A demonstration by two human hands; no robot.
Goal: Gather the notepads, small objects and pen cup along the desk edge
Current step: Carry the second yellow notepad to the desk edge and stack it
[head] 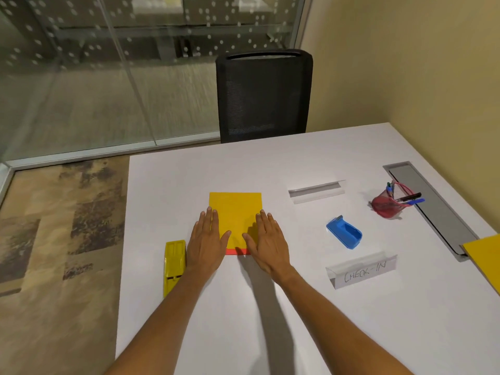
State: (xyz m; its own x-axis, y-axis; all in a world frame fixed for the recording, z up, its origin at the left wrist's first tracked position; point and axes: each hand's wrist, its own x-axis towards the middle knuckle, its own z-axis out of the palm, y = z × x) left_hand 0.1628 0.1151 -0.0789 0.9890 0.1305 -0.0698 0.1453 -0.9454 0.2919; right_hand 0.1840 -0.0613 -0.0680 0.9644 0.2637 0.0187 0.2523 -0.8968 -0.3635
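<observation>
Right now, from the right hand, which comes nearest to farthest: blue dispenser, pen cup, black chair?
From the right hand:
1. Blue dispenser, just to its right.
2. Pen cup, farther right, by the desk's slot.
3. Black chair, beyond the desk's far edge.

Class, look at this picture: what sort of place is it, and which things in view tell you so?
Probably a small office or meeting room used as a reception point. Clues: a white desk with a black mesh office chair, a glass partition wall, and a sign reading CHECK-IN.
</observation>
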